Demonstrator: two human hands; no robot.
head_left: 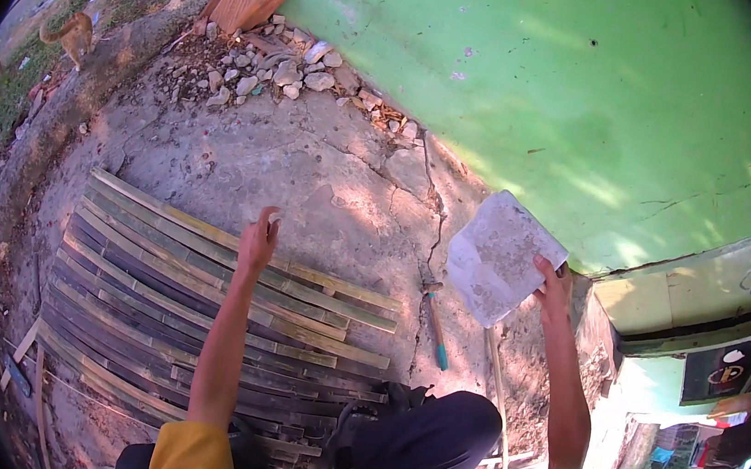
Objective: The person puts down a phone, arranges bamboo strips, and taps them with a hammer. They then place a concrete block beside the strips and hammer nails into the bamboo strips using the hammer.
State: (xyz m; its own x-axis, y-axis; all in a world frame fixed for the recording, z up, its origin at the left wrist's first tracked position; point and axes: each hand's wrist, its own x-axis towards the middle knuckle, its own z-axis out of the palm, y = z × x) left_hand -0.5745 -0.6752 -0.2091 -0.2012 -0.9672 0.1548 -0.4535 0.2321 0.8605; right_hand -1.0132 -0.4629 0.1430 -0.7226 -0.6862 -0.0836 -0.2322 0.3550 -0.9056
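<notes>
My right hand [556,287] grips the lower right edge of a dirty grey-white slab-like piece [501,258], held up near the green wall; its material is unclear. My left hand [258,242] is raised over a panel of split bamboo slats [196,260], its fingers bent close together. Something small and pale shows at those fingertips, too small to name. The slats lie side by side on the ground, left of my legs. Between the slats and the slab, a hammer [436,327] with a teal handle end rests on the ground.
A green wall [594,102] runs along the right. Stone rubble [292,72] and stacked reddish tiles [252,0] lie at its far foot. The concrete ground [310,162] is cracked. A tan animal [74,38] stands at far left. A thin stick [498,378] lies near my right arm.
</notes>
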